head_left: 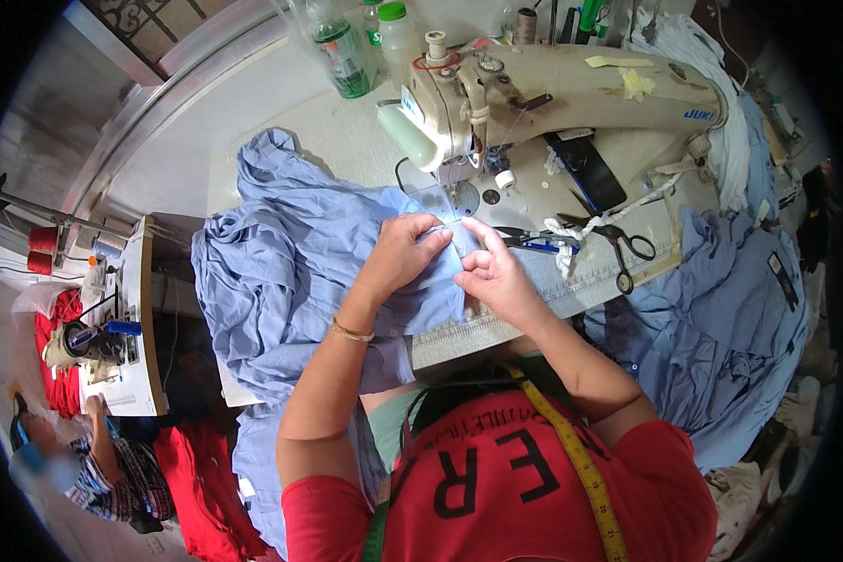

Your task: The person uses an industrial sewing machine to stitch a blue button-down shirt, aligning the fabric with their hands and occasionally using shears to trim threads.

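Just at six o'clock of the sewing machine's point(571, 84) needle, we see the left hand point(405, 247) pinching the blue cloth point(309, 234), probably for keeping its edge flat; whether the right hand point(498, 277) grips, we cannot tell.

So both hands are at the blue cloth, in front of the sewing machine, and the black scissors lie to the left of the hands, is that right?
Not quite: the head view shows the black scissors lying to the right of the hands. The left hand and right hand are indeed at the blue cloth, in front of the sewing machine.
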`<state>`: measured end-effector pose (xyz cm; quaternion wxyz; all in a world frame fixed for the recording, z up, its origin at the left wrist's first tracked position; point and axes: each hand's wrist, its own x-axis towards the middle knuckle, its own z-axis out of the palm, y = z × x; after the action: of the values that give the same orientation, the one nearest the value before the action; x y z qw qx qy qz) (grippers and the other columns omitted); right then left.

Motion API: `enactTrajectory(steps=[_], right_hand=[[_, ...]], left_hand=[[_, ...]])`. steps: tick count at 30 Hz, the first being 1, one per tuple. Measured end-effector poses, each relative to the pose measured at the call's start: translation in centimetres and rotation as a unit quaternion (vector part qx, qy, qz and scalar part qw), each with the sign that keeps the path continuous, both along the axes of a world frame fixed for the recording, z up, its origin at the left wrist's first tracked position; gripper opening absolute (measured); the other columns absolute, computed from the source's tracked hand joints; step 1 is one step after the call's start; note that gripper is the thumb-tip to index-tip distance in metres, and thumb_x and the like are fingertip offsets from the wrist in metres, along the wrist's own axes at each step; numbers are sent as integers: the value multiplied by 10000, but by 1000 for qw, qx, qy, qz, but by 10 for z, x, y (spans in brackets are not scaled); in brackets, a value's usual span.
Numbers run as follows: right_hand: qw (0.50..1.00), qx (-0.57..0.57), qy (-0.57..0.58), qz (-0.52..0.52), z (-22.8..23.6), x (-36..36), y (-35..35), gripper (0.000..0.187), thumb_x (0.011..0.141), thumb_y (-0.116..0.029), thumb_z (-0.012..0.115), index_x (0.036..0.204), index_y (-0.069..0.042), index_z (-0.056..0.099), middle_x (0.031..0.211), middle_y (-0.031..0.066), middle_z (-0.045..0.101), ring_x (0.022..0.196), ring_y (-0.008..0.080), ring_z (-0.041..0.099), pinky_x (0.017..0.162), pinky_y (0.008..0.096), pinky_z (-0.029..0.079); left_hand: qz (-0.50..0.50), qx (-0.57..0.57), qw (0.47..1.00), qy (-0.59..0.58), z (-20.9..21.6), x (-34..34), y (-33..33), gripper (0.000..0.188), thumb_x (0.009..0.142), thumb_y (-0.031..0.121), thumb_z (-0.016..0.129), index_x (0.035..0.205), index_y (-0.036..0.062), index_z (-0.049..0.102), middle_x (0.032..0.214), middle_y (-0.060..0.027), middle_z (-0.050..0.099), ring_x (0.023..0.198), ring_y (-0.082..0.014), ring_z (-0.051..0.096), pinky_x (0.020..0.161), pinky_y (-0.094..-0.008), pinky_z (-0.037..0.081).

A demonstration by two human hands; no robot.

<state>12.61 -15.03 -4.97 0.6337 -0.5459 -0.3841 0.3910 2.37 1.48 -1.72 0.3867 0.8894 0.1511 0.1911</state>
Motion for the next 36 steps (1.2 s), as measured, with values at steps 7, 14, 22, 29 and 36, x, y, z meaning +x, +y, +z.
enactTrajectory(steps=[7,14,22,29,36], right_hand=[[995,-65,-73,20,13,20,-5,549,859,-18,607,1352,-73,374,761,46,615,624,102,604,607,273,493],[926,-31,-375,-36,20,22,2,146,848,-24,602,988,-29,562,743,108,582,662,246,609,621,338,495],[789,12,-612,-54,22,29,-1,74,830,-130,628,863,-70,599,881,83,582,808,280,606,727,403,493],[770,68,-634,-18,18,47,4,134,786,-175,695,852,-96,610,945,13,630,858,216,583,778,368,460],[739,94,-667,11,24,56,11,76,801,-166,598,834,-114,553,844,11,551,808,185,557,746,337,421]], left_hand=[[68,113,991,-6,-8,9,-8,181,844,220,667,915,54,669,866,-109,644,882,-266,574,877,-391,376],[107,197,974,-28,-13,23,-8,133,802,193,676,865,78,655,890,-83,638,967,-283,553,904,-455,337],[111,235,965,-25,-18,32,2,137,785,196,692,865,84,692,890,-83,634,947,-290,549,858,-448,356],[90,204,975,2,-10,37,7,115,809,146,680,874,51,682,933,-108,632,954,-319,545,866,-426,402],[90,190,978,10,-14,40,15,165,801,101,675,946,24,689,1006,-164,642,1026,-356,537,905,-424,430]])
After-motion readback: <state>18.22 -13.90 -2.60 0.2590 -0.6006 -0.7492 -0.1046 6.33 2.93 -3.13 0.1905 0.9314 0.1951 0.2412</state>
